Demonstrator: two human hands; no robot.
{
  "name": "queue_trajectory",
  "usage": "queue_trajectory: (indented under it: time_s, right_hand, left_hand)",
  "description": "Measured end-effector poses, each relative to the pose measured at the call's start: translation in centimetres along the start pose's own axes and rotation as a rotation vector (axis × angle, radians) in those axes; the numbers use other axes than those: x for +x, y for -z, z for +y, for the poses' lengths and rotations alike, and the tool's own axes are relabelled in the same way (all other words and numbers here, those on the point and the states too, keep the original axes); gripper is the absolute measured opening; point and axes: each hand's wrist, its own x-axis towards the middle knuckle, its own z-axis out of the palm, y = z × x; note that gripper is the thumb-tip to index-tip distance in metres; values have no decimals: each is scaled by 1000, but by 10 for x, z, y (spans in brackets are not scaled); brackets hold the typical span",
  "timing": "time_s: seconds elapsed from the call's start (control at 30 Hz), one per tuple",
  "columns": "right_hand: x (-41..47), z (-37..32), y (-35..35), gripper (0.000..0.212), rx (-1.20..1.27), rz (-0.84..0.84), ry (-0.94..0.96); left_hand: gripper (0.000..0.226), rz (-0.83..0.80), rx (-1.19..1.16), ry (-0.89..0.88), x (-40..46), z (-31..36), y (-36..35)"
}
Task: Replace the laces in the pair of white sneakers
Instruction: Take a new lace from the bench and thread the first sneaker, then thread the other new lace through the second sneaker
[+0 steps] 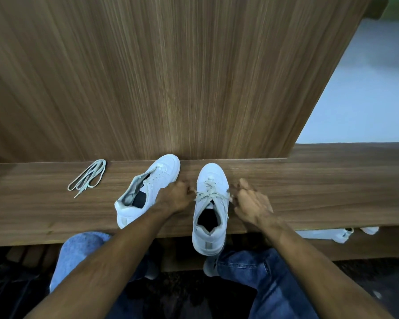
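So the laced white low-top sneaker [211, 203] is sitting toe-away on the brown wood-grain bench [309, 185], heel hanging a bit over the near edge, and that's the one being worked on. Its off-white flat lace [211, 195] crosses through the eyelets, with the top crossing stretched out sideways. The left hand [176, 195] is at the shoe's 9 o'clock, fingers curled in and pinching what looks like one lace end; the right hand [251, 201] is at 3 o'clock, also mostly closed with the other end running into it, though it's blurry so I can't swear to the exact grip.

Over at about 10 o'clock from that shoe lies the second white sneaker [145, 192], tipped on its side with no lace in it. Further out at 9 o'clock there's a loose bundle of off-white shoelace [88, 178] by itself on the bench.

My read: either snugging or loosening the top rows of this shoe, can't tell which. The empty shoe looks like the remaining job, and that'd call for grabbing the loose lace and finding its tips.
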Motion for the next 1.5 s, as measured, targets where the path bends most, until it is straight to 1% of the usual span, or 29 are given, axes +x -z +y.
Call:
queue_trajectory:
  time_s: [0.07,0.1,0.13,0.2,0.27,0.3,0.37,0.4,0.47,0.57,0.6,0.67,0.73,0.87,0.97,1.03,1.07,1.13,1.17,1.23,1.27,1.33,1.4,1.5]
  right_hand:
    - [-5,-1,-10,46,47,106,87]
    - [-9,-5,-15,50,80,151,167]
    - [-12,-12,-21,54,104,162,251]
    - [-17,-30,-36,67,83,111,362]
    - [-15,-43,-51,80,35,22,362]
    - [-13,-46,-56,83,23,-7,338]
    - [-10,-48,-59,79,19,-14,295]
    - [-9,-46,-58,75,15,-6,283]
    - [-8,-43,-56,71,1,-1,277]
    - [-4,-24,-52,82,-18,-5,228]
    - [-2,-17,-51,81,-6,-13,201]
    - [2,-2,-49,69,31,-22,136]
    - [5,10,-45,63,60,-22,76]
    - [11,27,-40,64,56,-51,47]
    - [11,23,-37,70,-26,-39,65]
    - [6,8,-37,67,-27,67,115]
    - [3,-1,-39,62,5,141,169]
    - [1,-21,-47,54,116,243,262]
    - [2,-31,-50,54,201,226,264]
    - [10,-53,-54,61,374,117,201]
    - [16,-62,-55,65,446,65,164]
    - [30,-79,-55,77,560,-6,103]
    - [43,-92,-56,84,600,-34,56]
    - [56,-106,-61,78,492,-34,58]
  left_hand:
    - [32,139,64,-54,-4,-11,1]
    - [36,207,154,-53,-6,-18,4]
    - [41,265,254,-25,-8,-25,7]
    - [53,309,378,121,-12,-41,14]
    - [65,238,367,302,-16,-56,19]
    - [69,176,334,373,-18,-62,20]
    - [73,61,235,448,-22,-73,20]
    - [72,30,196,443,-23,-75,19]
    - [66,31,182,404,-26,-79,18]
    - [58,27,239,354,-30,-71,16]
    - [56,21,253,344,-33,-66,13]
    - [53,19,265,325,-40,-53,6]
    - [52,12,283,291,-46,-39,-5]
    - [58,-4,300,236,-48,-10,-22]
    - [65,3,248,237,-45,8,-29]
    - [66,42,173,242,-44,10,-27]
    - [64,75,109,243,-43,7,-24]
    - [49,156,-69,231,-42,-4,-15]
    - [38,200,-167,218,-41,-12,-11]
    - [17,293,-318,207,-38,-32,-1]
    - [11,329,-367,221,-35,-43,5]
    - [9,354,-442,271,-26,-68,16]
    - [10,339,-435,335,-13,-96,27]
    - [10,333,-378,414,6,-135,41]
